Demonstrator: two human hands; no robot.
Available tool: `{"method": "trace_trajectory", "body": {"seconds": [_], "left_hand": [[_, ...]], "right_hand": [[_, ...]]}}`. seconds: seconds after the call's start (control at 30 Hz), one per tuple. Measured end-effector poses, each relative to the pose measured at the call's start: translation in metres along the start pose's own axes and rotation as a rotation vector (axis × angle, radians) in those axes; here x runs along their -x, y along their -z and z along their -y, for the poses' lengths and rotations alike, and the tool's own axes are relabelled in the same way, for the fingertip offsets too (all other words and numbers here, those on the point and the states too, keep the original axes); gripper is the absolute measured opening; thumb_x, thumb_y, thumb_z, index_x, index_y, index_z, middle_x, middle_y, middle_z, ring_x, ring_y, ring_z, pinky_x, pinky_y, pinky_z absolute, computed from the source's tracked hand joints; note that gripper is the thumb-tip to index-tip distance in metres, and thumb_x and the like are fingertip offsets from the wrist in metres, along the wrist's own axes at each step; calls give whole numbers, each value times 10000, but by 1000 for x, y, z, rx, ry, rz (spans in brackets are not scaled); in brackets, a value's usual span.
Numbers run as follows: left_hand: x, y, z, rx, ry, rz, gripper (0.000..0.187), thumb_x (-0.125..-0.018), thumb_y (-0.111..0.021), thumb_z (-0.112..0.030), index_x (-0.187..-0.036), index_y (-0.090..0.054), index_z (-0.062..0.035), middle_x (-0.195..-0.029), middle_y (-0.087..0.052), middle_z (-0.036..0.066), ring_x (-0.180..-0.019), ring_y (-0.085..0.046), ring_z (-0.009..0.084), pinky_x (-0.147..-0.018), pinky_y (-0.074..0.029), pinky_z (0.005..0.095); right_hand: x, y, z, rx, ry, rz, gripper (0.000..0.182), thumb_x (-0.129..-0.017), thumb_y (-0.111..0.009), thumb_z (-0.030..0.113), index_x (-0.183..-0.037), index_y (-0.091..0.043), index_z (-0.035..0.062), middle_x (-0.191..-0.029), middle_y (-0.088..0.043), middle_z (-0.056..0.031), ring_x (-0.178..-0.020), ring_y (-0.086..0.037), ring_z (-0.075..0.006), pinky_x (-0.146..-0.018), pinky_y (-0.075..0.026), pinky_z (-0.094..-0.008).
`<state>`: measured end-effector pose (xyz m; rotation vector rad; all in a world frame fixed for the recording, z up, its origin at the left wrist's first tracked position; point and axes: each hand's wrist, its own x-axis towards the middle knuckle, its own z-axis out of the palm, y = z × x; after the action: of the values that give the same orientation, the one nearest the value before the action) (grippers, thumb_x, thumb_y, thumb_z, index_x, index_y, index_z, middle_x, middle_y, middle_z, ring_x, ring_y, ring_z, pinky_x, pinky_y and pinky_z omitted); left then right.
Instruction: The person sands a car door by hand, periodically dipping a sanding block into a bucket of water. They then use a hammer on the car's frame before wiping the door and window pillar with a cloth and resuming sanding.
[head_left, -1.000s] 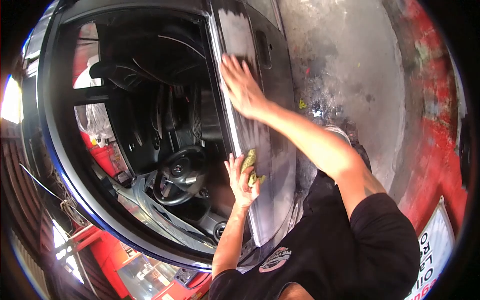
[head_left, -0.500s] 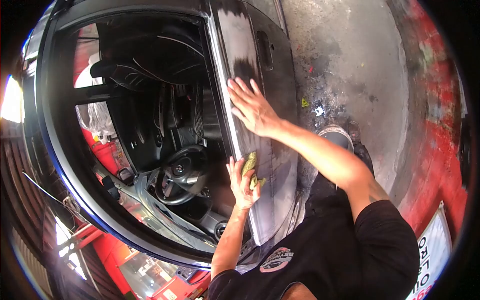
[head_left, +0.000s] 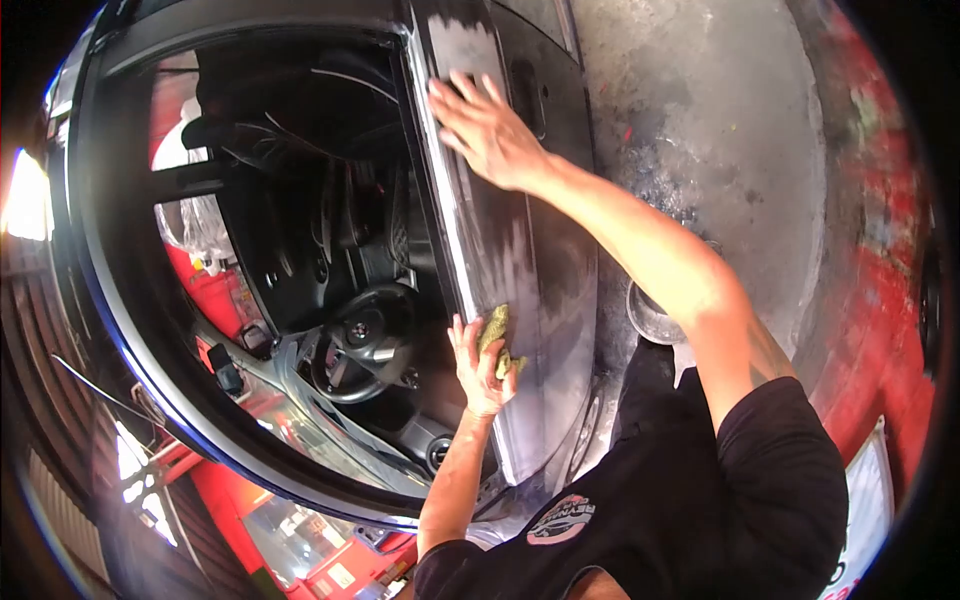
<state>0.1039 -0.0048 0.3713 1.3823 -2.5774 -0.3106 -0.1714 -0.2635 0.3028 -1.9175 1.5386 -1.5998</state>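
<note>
A dark car door runs down the middle of the view, its upper strip sanded to dull grey and whitish patches. My right hand lies flat on that strip near the door handle recess, fingers spread and holding nothing. Lower down, at the window edge, my left hand grips a crumpled yellow-green cloth between thumb and fingers. Its fingertips rest along the window sill. Part of the cloth is hidden by the fingers.
Through the open window show the steering wheel and dark seats. A round container stands on the concrete floor beside my right arm, partly covered. A red wall is at the right.
My right hand has slid up along the door, away from my body, towards the handle recess. My left hand with the cloth has stayed nearly in place.
</note>
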Motion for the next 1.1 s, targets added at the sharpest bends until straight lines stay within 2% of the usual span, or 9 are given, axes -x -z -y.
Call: {"method": "trace_trajectory", "body": {"seconds": [0.2, 0.33, 0.37, 0.53, 0.63, 0.8, 0.87, 1.0, 1.1], "left_hand": [[0, 1, -3, -19, 4, 8, 444, -710, -760, -213, -1125, -681, -75, -1499, -496, 251, -1477, -357, 607, -1206, -266, 744], [-3, 0, -3, -22, 12, -7, 438, -714, -768, -223, -1117, -689, -72, -1507, -486, 246, -1488, -351, 597, -1205, -264, 748], [-4, 0, -4, -26, 15, -3, 440, -710, -775, -225, -1113, -691, -69, -1509, -484, 245, -1492, -345, 595, -1205, -268, 749], [-7, 0, -3, -29, 12, -5, 442, -700, -792, -225, -1100, -699, -61, -1514, -482, 239, -1504, -334, 587, -1210, -275, 740], [-4, 2, -6, -47, 30, 31, 463, -678, -804, -210, -1104, -698, -63, -1507, -482, 234, -1506, -331, 587, -1214, -270, 740], [-6, 1, -9, -56, 48, 27, 472, -661, -810, -200, -1098, -698, -65, -1505, -485, 225, -1508, -333, 580, -1218, -263, 739], [-5, 2, -9, -57, 43, 24, 473, -658, -811, -201, -1097, -699, -65, -1506, -485, 224, -1507, -333, 579, -1220, -259, 739], [-4, 2, -7, -52, 43, 36, 484, -660, -808, -201, -1110, -692, -65, -1500, -486, 230, -1500, -337, 586, -1215, -263, 742], [-8, 3, -6, -56, 31, 45, 483, -661, -809, -200, -1109, -691, -63, -1498, -487, 230, -1499, -338, 586, -1212, -271, 741]], "right_hand": [[88, 7, 60, -149, 3, 181, 625, -1035, -625, 258, -1566, -450, -21, -1711, -336, -203, -1617, -253, -359, -1292, -195, -633], [4, -7, 2, 11, -15, 54, 629, -1096, -539, 286, -1623, -358, -4, -1739, -279, -187, -1627, -223, -342, -1308, -154, -615], [-33, -6, -15, 73, -69, 77, 612, -1133, -432, 333, -1635, -332, -3, -1747, -259, -177, -1627, -218, -339, -1310, -149, -616], [2, -1, 14, -54, -77, 82, 644, -1074, -566, 250, -1628, -355, -2, -1745, -243, -212, -1620, -226, -376, -1291, -177, -651], [33, 9, 21, -53, -1, 174, 625, -1084, -556, 287, -1610, -390, -6, -1732, -290, -189, -1608, -269, -367, -1288, -186, -653], [-96, -2, -45, 27, -96, 52, 605, -1132, -435, 334, -1640, -339, 20, -1749, -256, -179, -1611, -251, -379, -1283, -211, -627], [-76, -18, -27, -45, -159, -53, 648, -1130, -417, 375, -1648, -308, 1, -1755, -227, -193, -1621, -217, -382, -1288, -192, -629], [31, 1, 15, -89, -63, 149, 626, -1105, -507, 332, -1623, -371, 8, -1745, -266, -177, -1628, -215, -355, -1290, -168, -656], [-28, 4, -28, 31, -2, 97, 587, -1116, -479, 344, -1613, -409, 39, -1733, -311, -152, -1618, -250, -347, -1285, -179, -666]]}}
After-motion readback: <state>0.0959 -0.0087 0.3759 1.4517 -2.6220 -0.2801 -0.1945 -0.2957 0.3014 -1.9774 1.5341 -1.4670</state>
